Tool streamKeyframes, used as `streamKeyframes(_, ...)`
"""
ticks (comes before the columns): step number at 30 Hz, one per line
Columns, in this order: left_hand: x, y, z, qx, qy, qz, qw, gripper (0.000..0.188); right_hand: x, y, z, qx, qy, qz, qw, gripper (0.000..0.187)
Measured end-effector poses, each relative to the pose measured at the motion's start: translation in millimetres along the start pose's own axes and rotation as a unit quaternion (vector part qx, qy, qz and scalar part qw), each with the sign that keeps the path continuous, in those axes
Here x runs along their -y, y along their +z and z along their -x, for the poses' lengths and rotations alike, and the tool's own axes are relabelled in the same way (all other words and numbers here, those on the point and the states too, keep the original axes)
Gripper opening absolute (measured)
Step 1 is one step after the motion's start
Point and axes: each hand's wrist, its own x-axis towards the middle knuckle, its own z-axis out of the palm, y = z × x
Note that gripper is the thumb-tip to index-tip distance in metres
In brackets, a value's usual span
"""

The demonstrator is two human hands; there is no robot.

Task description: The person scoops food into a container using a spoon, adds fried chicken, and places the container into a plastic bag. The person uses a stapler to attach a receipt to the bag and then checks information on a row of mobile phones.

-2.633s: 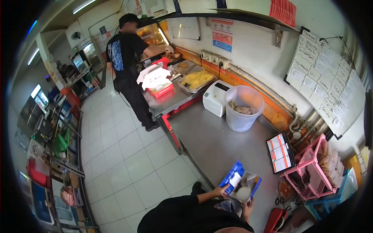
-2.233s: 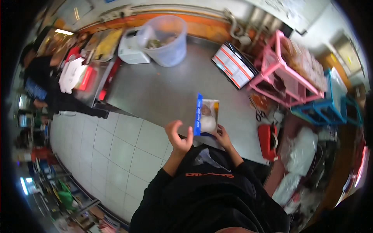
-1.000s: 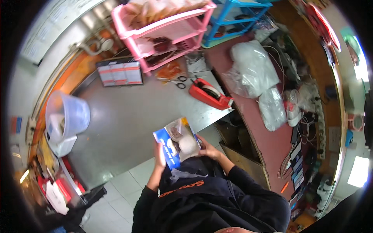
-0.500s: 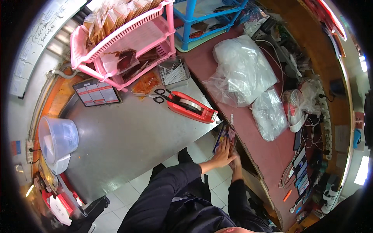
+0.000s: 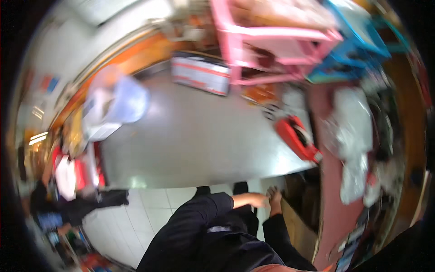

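Note:
My left hand (image 5: 257,200) reaches across in front of my body, just beyond the front edge of the steel table (image 5: 204,136). Close beside it, on the right, is my right hand (image 5: 274,196), raised next to the open space under the reddish-brown counter. Both hands are smeared by motion, and I can make out nothing held in either. The red tape dispenser (image 5: 297,138) lies on the table's right corner, beyond my hands. Behind it are black-handled scissors (image 5: 270,112).
A pink rack (image 5: 272,34) and a blue rack (image 5: 351,45) stand at the back. A clear bucket (image 5: 129,99) and a framed card (image 5: 200,75) are on the left side of the table. Clear plastic bags (image 5: 353,122) lie on the reddish-brown counter (image 5: 333,213).
My view has swung left, so the table and racks sit further right in it. My hands have come away from the colourful packet by the counter's edge, which no longer shows.

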Motion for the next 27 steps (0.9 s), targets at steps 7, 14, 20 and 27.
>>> streamKeyframes(7,150.6,77.8,222.2,-0.186,-0.182,0.102,0.96,0.07,-158.3,131.2,43.4,0.413,-0.112,0.769,0.475,0.036)
streamKeyframes(14,273.5,266.7,392.3,-0.265,-0.498,0.287,0.774,0.054,-255.6,278.9,132.4,0.468,-0.21,0.858,-0.031,0.035)
streamKeyframes(20,331.8,357.5,516.5,-0.457,-0.366,0.511,0.629,0.027,-281.9,452.9,359.3,0.593,-0.099,0.798,0.044,0.022)
streamKeyframes(27,329.8,334.7,660.8,-0.65,-0.426,0.428,0.461,0.041,-349.1,568.6,445.5,0.58,-0.221,0.732,0.28,0.037)
